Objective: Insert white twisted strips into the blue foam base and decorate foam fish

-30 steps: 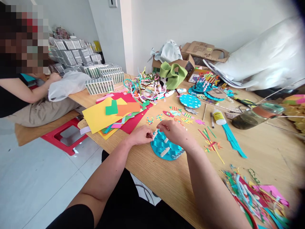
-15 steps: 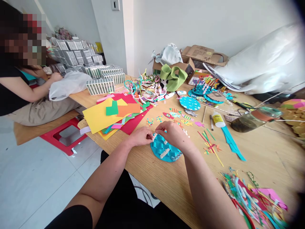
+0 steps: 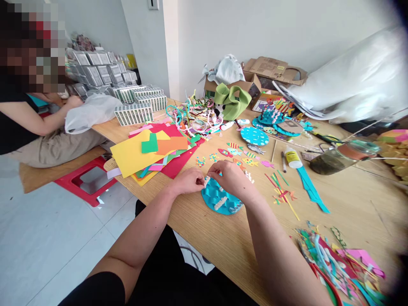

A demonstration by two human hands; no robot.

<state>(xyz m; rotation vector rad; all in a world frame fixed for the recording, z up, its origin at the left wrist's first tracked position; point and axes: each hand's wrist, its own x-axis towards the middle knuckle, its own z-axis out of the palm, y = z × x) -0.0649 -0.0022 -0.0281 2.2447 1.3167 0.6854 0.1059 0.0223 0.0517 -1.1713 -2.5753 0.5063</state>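
Some of blue disc (image 3: 210,199) hidden behind right hand (image 3: 230,176), can't tell its grasp; left hand (image 3: 190,181) pinching white piece (image 3: 207,180).

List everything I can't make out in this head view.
All in the head view:
Far part of the blue disc: hidden behind the right hand.
What the left hand grips, if anything: too small to tell.
Red-handled scissors: cut off by the bottom edge.
Wording on the white bottle: too small.
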